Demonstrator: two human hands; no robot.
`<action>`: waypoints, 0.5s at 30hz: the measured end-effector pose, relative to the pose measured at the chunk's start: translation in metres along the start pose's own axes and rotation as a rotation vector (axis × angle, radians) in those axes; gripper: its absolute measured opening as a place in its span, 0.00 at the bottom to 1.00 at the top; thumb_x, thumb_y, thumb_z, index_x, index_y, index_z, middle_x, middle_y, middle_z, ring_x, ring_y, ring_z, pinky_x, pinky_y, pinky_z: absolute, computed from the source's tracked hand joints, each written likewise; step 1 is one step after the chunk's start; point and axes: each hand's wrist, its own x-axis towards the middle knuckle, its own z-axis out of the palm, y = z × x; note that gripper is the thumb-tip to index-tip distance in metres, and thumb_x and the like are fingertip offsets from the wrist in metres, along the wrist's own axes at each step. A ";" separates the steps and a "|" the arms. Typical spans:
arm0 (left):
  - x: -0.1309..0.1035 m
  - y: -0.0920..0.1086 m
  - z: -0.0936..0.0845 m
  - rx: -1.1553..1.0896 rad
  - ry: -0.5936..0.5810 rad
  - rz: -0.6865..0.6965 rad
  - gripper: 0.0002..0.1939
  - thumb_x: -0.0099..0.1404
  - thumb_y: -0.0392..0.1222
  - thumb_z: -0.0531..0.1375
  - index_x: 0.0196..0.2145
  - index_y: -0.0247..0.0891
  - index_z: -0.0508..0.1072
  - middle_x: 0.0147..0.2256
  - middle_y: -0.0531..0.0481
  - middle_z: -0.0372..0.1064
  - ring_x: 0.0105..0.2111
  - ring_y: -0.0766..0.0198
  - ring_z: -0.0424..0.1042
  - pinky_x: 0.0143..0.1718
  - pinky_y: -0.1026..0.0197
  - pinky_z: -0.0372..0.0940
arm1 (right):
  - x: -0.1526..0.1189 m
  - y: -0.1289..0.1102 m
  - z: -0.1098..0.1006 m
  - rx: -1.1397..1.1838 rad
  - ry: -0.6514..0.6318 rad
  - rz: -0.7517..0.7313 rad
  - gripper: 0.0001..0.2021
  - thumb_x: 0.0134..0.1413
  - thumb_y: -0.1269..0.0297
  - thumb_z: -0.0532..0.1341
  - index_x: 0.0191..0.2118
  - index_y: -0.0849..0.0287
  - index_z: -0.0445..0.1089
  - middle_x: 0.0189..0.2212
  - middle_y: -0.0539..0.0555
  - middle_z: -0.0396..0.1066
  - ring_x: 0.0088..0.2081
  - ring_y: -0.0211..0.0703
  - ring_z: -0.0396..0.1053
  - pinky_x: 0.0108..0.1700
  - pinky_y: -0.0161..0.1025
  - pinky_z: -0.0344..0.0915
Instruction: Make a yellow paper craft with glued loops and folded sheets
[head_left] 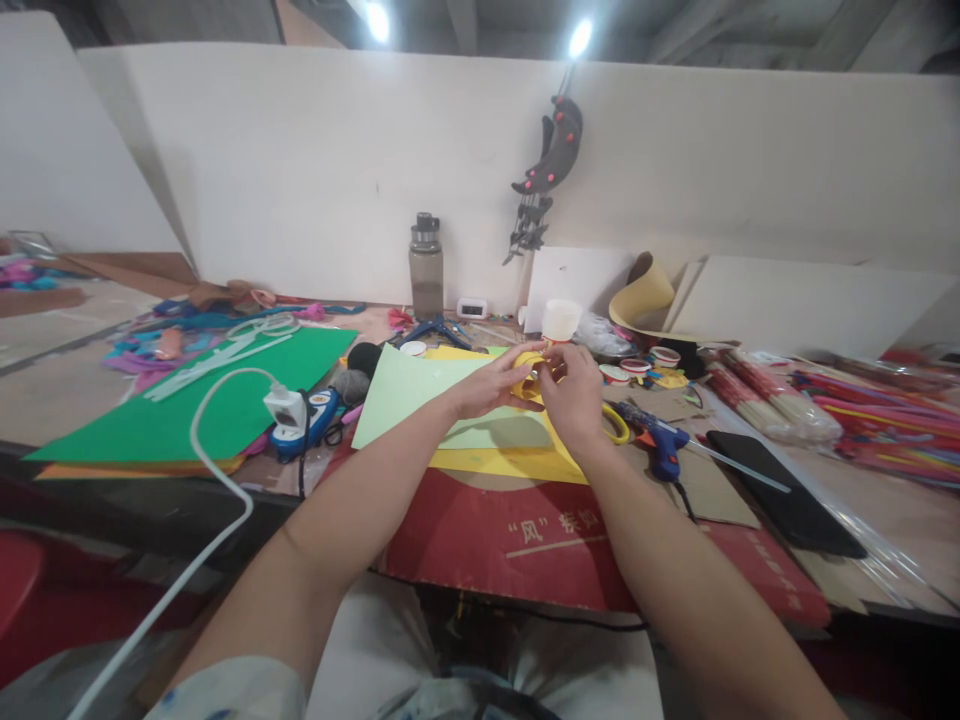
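Both hands meet over the middle of the table, around a yellow ring-shaped piece (528, 385) whose exact kind I cannot make out. My left hand (487, 385) is closed on its left side, thumb and fingers curled about it. From the right, the bent fingers of my right hand (574, 395) pinch at the same piece, and its far edge is partly hidden by them. Beneath lie a pale green sheet (409, 400) and a yellow sheet (480, 461). Just right of my right wrist rests a yellow loop (619, 424).
A blue glue gun (664, 445) and black phone (787, 490) lie to the right, near bundled red sticks (757, 395). Green sheets (187, 400), a power strip (307, 425) and a white cable (217, 545) occupy the left. A water bottle (427, 270) stands behind.
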 end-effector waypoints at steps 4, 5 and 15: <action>-0.001 0.001 -0.001 0.048 -0.003 -0.008 0.30 0.61 0.51 0.64 0.60 0.51 0.64 0.56 0.43 0.62 0.45 0.59 0.69 0.50 0.43 0.68 | 0.000 -0.002 0.000 -0.043 -0.026 0.013 0.05 0.52 0.70 0.57 0.36 0.56 0.68 0.35 0.55 0.68 0.33 0.45 0.65 0.39 0.44 0.65; -0.001 0.001 -0.001 0.066 -0.003 -0.007 0.29 0.62 0.52 0.64 0.59 0.51 0.64 0.56 0.43 0.61 0.45 0.59 0.69 0.49 0.44 0.69 | 0.000 -0.002 0.000 -0.049 -0.031 0.014 0.05 0.52 0.70 0.57 0.36 0.56 0.68 0.35 0.55 0.68 0.33 0.45 0.65 0.39 0.45 0.64; -0.002 0.006 -0.002 0.083 0.003 -0.031 0.30 0.60 0.47 0.65 0.59 0.48 0.65 0.55 0.41 0.64 0.42 0.60 0.72 0.43 0.50 0.72 | 0.000 -0.001 0.001 -0.030 -0.037 -0.001 0.05 0.54 0.70 0.57 0.36 0.58 0.70 0.34 0.56 0.69 0.33 0.44 0.65 0.37 0.41 0.63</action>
